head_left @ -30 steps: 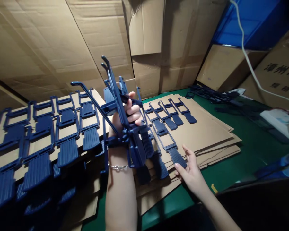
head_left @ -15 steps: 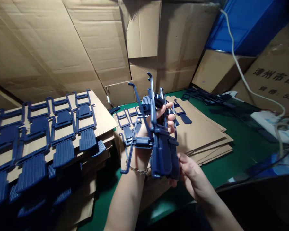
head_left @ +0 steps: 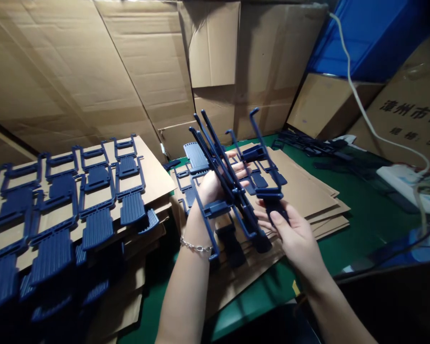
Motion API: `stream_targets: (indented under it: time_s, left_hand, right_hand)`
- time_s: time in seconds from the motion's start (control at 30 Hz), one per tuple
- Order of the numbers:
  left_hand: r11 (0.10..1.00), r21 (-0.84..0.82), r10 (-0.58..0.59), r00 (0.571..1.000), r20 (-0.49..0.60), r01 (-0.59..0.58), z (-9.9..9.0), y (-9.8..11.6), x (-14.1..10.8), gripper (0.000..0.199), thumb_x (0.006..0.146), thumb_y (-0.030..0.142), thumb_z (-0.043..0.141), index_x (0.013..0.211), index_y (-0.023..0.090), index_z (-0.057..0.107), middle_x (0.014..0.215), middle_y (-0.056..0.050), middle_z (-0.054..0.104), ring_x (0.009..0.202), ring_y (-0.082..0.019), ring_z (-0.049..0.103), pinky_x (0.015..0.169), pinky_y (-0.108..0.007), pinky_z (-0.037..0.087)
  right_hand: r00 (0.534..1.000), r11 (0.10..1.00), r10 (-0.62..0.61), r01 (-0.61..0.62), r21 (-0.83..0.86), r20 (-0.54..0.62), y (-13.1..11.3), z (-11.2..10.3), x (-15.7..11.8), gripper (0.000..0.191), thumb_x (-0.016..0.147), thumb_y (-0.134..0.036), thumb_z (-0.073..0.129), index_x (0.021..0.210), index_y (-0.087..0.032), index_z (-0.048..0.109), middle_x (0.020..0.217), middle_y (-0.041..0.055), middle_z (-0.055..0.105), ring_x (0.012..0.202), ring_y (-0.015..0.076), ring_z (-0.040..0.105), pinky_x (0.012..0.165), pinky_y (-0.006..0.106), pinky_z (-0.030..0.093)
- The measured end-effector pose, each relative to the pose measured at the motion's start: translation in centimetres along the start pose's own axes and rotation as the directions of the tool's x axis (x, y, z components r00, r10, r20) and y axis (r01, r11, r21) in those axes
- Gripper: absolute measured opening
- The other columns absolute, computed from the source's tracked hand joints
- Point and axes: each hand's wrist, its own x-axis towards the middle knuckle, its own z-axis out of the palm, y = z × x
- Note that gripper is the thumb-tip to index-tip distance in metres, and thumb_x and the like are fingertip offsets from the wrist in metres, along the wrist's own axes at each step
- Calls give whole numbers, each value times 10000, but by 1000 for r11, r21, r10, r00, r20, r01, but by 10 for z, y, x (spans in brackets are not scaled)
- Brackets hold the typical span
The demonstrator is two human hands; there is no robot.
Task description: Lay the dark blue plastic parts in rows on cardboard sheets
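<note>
Several dark blue plastic frames (head_left: 232,181) rest in a loose bundle on my left hand (head_left: 215,184). Its fingers extend to the right behind them, partly hidden, and a chain bracelet circles the wrist. In my right hand (head_left: 290,224) is one blue frame (head_left: 267,153), gripped by its dark flat end between thumb and fingers, its open arms pointing up. This frame stands just right of the bundle. Beneath both hands lie cardboard sheets (head_left: 301,186) with more blue frames on them.
At the left, stacked cardboard sheets (head_left: 154,177) carry rows of blue frames (head_left: 96,224). Dark pieces (head_left: 308,145) lie on the green table (head_left: 329,248) at the back right. Cardboard boxes (head_left: 318,105), a blue bin (head_left: 365,38) and a white cable (head_left: 358,100) are beyond.
My right hand has moved up and now holds one frame apart from the bundle. The bundle has tilted and spread on my left hand, whose fingers have straightened.
</note>
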Motion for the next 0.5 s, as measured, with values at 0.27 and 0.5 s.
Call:
stream_targets:
  time_s: [0.27, 0.5]
  left_hand:
    - [960, -160, 219, 972, -81, -230, -20, 23, -4, 353, 950, 297, 208, 716, 187, 449, 463, 58, 346, 372, -54, 390, 476, -211, 392]
    - [903, -204, 330, 916, -229, -377, -42, 37, -9, 292, 946, 283, 276, 716, 192, 431, 448, 74, 333, 391, -41, 375, 489, -211, 367]
  right_hand:
    - [981, 992, 67, -84, -90, -183, 17, -59, 7, 362, 779, -438, 552, 1054, -209, 496, 775, 0, 475, 450, 35, 316, 332, 159, 252]
    - [934, 906, 321, -351, -236, -155, 42, -86, 6, 433, 775, -470, 472, 1090, -175, 507, 739, -5, 450, 406, 32, 259, 328, 177, 168]
